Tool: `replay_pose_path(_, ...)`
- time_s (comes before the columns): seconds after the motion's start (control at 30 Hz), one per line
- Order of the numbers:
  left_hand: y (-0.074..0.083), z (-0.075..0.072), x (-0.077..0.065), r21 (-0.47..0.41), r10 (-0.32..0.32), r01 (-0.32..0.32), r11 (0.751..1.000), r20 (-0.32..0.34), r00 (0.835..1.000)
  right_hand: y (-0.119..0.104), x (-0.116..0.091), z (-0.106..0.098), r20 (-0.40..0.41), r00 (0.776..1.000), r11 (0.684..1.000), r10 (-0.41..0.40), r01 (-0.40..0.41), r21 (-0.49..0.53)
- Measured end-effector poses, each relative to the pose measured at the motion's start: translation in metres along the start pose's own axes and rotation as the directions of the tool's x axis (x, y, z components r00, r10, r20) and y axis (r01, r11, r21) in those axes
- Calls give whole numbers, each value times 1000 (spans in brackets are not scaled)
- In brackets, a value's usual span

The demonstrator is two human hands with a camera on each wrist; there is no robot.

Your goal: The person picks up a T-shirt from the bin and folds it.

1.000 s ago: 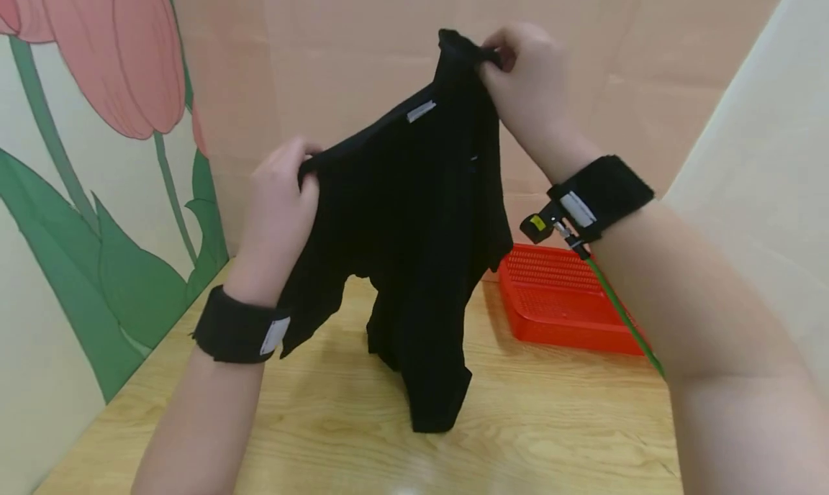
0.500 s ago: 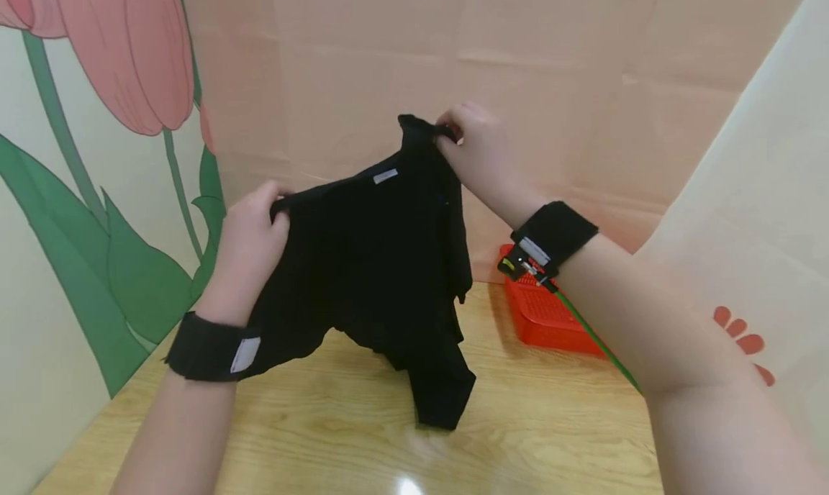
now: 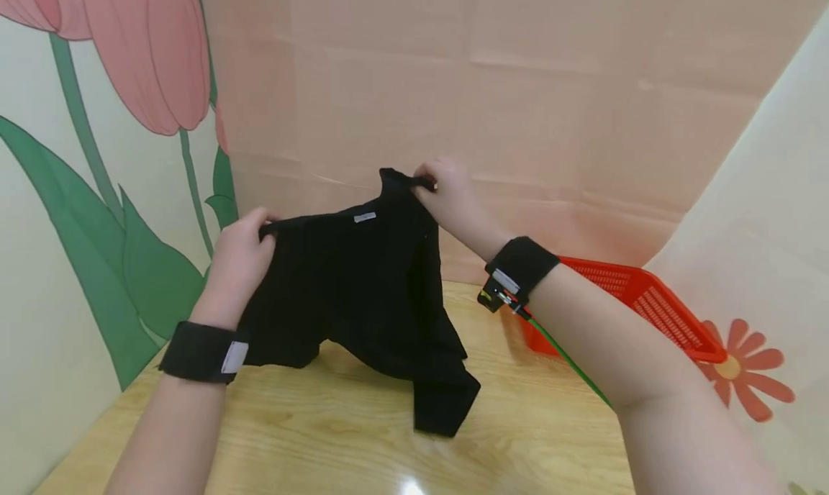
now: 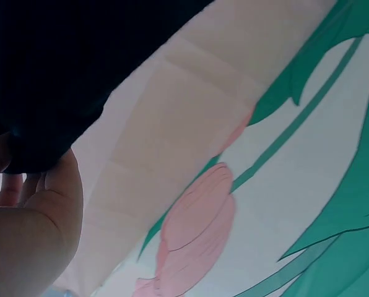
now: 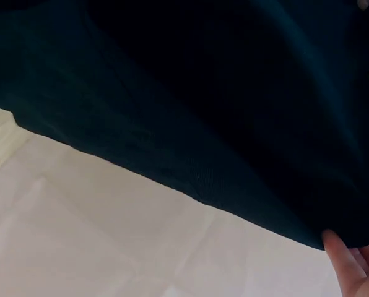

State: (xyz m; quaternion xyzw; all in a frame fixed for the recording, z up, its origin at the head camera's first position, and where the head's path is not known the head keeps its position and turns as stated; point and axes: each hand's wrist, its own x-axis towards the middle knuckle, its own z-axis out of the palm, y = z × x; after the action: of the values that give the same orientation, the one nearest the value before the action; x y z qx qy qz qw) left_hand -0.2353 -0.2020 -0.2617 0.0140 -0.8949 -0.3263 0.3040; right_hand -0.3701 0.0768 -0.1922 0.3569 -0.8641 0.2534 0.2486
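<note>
In the frame's centre, the left hand (image 3: 241,259) and right hand (image 3: 451,196) pinch the top edge of a black fabric garment (image 3: 350,286), apparently to spread it; laying it flat on the yellowish wood-grain table (image 3: 324,437) likely calls for even lowering.

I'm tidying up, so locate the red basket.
In the head view, the red basket sits on the table, right of the black garment, partly hidden by the right forearm, near the painted flower.

A creased pink wall (image 3: 550,121) at top centre; pink tulips (image 3: 145,56) and green leaves (image 3: 152,279) on the left wall (image 3: 39,322); red flower (image 3: 728,367) on the right wall (image 3: 777,229); wood-grain desk (image 3: 291,437) below, glare (image 3: 411,486) at bottom centre
</note>
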Motion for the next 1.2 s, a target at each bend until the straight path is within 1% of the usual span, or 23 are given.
replay_pose_path(0.1,-9,4,1,5,-3,3,1000,9,1000,5,-4,8,44,999,1000,9,-10,23)
replay_pose_path(0.17,-14,8,1,11,2,-2,1000,14,1000,10,-7,14,74,997,1000,2,-2,9)
replay_pose_path(0.27,-21,16,0,17,14,-15,1000,23,1000,15,-13,21,133,991,1000,9,-9,-2)
replay_pose_path(0.33,-25,20,-1,17,12,-13,1000,38,999,18,-18,26,174,985,1000,19,-22,16)
replay_pose_path(0.5,-35,26,-4,25,-15,13,1000,80,997,21,-30,38,254,966,995,38,-59,76)
replay_pose_path(0.7,-47,28,-7,44,-51,47,998,103,993,21,-44,55,321,947,992,26,-64,108)
replay_pose_path(0.83,-54,30,-9,58,-77,71,996,126,989,18,-52,63,358,934,989,4,-56,134)
replay_pose_path(0.93,-61,33,-11,71,-92,83,994,133,987,14,-58,69,391,920,990,-8,-47,129)
replay_pose_path(1.07,-72,37,-14,79,-102,92,993,134,986,8,-65,75,421,907,996,-21,-16,84)
replay_pose_path(1.2,-82,42,-17,90,-119,106,990,155,981,5,-73,81,455,889,998,-61,46,44)
